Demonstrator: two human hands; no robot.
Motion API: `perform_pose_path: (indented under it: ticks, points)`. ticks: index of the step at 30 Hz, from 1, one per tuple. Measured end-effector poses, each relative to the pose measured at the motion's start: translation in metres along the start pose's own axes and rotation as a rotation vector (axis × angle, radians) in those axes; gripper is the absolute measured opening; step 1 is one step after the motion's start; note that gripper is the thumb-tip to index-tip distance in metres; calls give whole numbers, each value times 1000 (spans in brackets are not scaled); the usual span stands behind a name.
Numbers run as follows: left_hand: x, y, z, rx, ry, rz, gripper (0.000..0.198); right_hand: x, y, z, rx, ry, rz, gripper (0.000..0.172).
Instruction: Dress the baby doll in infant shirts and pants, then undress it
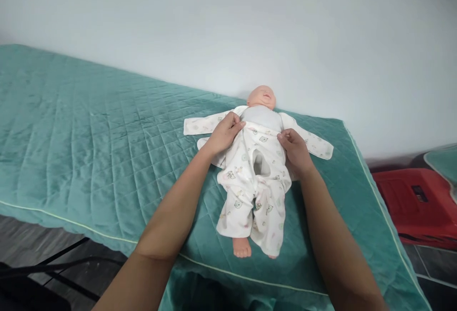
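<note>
A baby doll [262, 96] lies on its back, head toward the wall, on a green quilted cover. White printed baby pants [241, 170] with an opening at the crotch are on its legs, pulled up to the belly. My left hand [227, 132] pinches the waistband at one side, and my right hand [293, 146] grips it at the other. Beneath the doll, a matching white top [319, 145] is spread open with its sleeves out to both sides. One bare foot [242, 247] sticks out of a pant leg; the other foot barely shows.
The green quilted cover [89, 135] runs far to the left, with a pale piped edge along the front. A white wall [178, 30] rises behind it. On the floor at the right is a red plastic object [417, 201]. Dark thin bars [64, 258] show at lower left.
</note>
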State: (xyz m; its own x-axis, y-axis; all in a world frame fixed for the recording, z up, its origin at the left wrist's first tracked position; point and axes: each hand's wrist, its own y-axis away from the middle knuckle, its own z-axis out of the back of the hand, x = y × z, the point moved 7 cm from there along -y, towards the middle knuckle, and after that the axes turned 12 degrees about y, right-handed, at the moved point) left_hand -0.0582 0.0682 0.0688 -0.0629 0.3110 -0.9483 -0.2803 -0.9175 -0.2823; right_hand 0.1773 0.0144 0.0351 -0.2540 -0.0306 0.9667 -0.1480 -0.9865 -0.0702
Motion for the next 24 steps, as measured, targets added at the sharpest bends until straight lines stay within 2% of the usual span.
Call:
perform_pose_path:
  ticks: [2,6,10,13,17,20,24]
  points:
    - [9,0,0,-5,149,77,21,-8,-1,-2,21,-156,-85,33]
    - [23,5,3,10,520,226,26,-15,2,1,31,-305,-178,36]
    - [32,12,13,-15,663,288,31,-20,2,7,40,-413,-220,38]
    - [35,18,16,50,617,327,31,-21,2,12,25,-429,-215,37]
    - [33,23,16,193,442,350,31,-20,5,16,53,-369,-194,34]
    - [33,27,14,298,304,387,29,-17,9,19,119,-213,-174,30]
    - [32,26,16,288,160,322,27,-11,15,22,219,73,-125,27]
